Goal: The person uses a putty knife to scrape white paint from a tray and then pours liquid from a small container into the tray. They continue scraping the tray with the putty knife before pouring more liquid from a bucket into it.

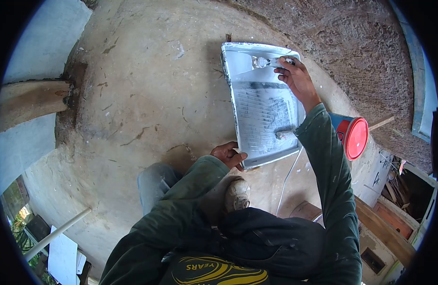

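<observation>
A paint tray [264, 118] with a ribbed slope lies on the floor in front of me, smeared with white and grey paint. My left hand [228, 155] is closed on its near left corner, thumb over the rim. In my right hand [297, 78] is a paintbrush [271, 62], its fingers wrapped round the handle. The bristle end points left into the white paint at the tray's far end. A small paint-covered roller [285, 134] rests on the ribbed slope, partly hidden by my right sleeve; a thin wire runs from the tray's near edge towards me.
A blue bucket with a red lid [357, 138] is right of the tray, with a wooden stick [381, 123] beside it. Beyond runs a rough brown surface [347, 42]. A wooden post [31, 103] is at the left, a pale pole [57, 233] at the lower left. My shoe [238, 194] is close to the tray.
</observation>
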Available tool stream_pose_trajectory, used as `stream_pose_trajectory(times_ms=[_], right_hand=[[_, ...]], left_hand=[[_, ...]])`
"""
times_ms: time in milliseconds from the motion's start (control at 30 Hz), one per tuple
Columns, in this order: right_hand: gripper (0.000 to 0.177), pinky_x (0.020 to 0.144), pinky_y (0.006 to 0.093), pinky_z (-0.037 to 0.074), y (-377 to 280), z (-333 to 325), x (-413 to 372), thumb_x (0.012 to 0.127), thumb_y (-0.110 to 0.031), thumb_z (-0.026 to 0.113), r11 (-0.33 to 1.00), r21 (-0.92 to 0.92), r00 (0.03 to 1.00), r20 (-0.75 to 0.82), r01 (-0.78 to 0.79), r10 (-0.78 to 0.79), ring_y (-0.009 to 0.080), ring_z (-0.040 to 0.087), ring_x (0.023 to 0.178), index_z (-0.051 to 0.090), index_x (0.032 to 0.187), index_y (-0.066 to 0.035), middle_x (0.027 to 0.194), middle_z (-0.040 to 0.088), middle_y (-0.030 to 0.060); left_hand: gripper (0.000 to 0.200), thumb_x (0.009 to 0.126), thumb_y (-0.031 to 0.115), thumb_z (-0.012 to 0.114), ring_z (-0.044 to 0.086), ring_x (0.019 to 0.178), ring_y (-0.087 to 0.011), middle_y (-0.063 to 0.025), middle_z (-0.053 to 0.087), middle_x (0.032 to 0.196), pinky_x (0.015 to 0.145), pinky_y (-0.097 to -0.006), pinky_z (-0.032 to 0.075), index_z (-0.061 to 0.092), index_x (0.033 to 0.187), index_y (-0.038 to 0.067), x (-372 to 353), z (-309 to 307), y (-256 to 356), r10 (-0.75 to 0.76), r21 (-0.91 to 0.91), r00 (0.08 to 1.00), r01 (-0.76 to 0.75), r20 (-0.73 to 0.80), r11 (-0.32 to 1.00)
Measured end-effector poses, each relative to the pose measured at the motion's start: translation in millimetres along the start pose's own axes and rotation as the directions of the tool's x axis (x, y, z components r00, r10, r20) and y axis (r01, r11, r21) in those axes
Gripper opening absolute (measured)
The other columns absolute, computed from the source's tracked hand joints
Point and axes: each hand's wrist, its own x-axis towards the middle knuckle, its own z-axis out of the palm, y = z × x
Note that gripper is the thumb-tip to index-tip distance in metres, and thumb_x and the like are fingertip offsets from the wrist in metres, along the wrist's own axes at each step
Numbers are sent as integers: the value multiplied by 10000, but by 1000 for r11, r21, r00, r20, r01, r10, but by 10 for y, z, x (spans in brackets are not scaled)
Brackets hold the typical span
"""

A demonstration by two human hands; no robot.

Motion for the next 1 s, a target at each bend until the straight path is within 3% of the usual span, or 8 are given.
stream_pose_trajectory(times_ms=[100,167,500,567,700,800,867,1000], right_hand=[[280,720,301,469,-39,-1,-21,916,-218,647,1000,5,1000,-3,1,-1,188,610,890,535,1098,-37,1007,605,83],[275,720,300,468,-60,8,-29,915,-217,648,1000,-10,1000,-7,12,-12,192,609,892,534,1090,-38,997,599,82],[300,720,297,466,-205,-66,-83,922,-238,640,995,-81,998,-37,56,-59,193,606,886,526,1093,-20,981,597,95],[338,706,295,470,-248,-102,-93,925,-252,637,983,-166,995,-40,83,-90,190,612,880,517,1113,2,986,605,113],[371,670,289,476,-478,11,-246,929,-254,629,948,-297,985,-86,115,-147,185,623,849,499,1134,28,984,613,131],[368,605,296,485,-602,62,-303,931,-249,621,851,-482,955,-87,209,-284,181,640,767,485,1124,33,937,634,148],[342,557,301,488,-662,54,-326,933,-243,612,678,-689,917,-47,257,-396,177,651,700,481,1114,16,855,653,142],[304,554,310,501,-804,136,-488,925,-221,614,570,-774,886,-25,275,-462,177,664,672,481,1112,-20,774,664,131]], left_hand=[[456,917,294,645,702,753,-183,-134,695,930,645,-272,471,520,1232,-11,12,3,-18,-5,10,1000,5,0,1000],[427,905,212,655,700,707,-196,-157,706,877,721,-311,518,517,1215,-47,9,15,-1,-7,-15,1000,6,-30,1000],[443,908,231,656,701,710,-193,-155,708,897,717,-306,511,509,1225,-40,32,6,-50,-20,-3,999,20,-40,1000],[444,917,280,649,701,729,-179,-142,697,937,591,-250,470,522,1218,-20,43,-4,-76,-7,14,1000,8,-26,1000],[436,918,274,649,701,726,-177,-140,698,933,583,-253,472,524,1217,-17,48,0,-86,-1,6,999,1,-32,1000],[418,921,262,643,701,725,-177,-140,698,936,582,-256,474,528,1213,-15,48,-10,-91,11,36,1000,-10,-26,999],[402,924,250,638,701,721,-178,-139,698,939,575,-257,473,530,1207,-14,57,-10,-96,6,58,999,-4,-34,998],[393,926,246,634,702,718,-179,-138,698,942,571,-258,473,531,1201,-15,57,-9,-89,0,59,999,2,-33,998]])
